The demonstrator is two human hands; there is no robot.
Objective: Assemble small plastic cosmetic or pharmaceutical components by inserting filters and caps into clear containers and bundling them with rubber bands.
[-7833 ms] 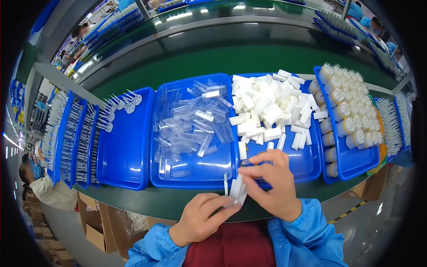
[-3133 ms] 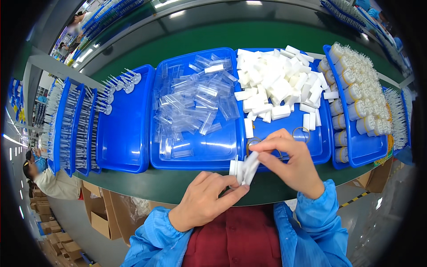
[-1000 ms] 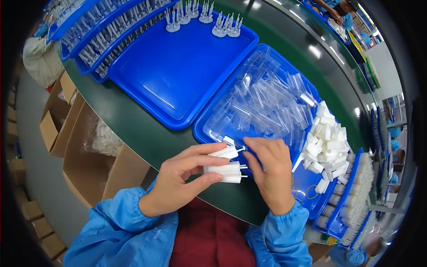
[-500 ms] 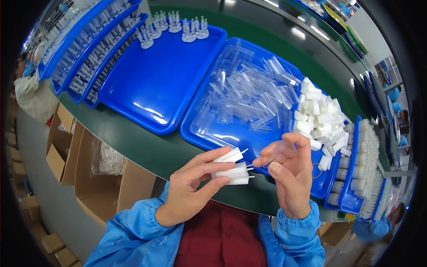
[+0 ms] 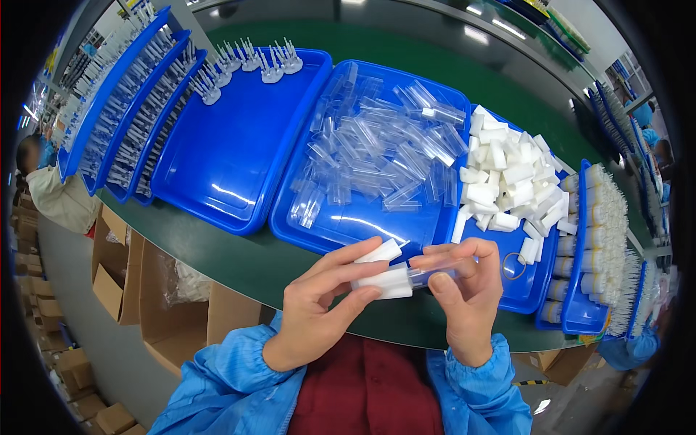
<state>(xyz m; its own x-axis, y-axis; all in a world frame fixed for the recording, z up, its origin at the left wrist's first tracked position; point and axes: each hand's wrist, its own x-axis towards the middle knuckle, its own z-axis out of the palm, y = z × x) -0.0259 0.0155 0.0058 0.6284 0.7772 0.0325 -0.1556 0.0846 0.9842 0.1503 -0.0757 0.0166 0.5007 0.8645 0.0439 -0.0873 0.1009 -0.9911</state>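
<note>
Got one left hand and one right hand at the near side. Three flat blue trays in a row, plus three slanted blue trays over on the left. Six pronged pieces in the left flat one. One clear tube in the right hand, and way too many overlapping in the middle to count. At least two white blocks in the left hand, dozens more on the right. One thin ring shows near those. Two open cardboard boxes, near left.
</note>
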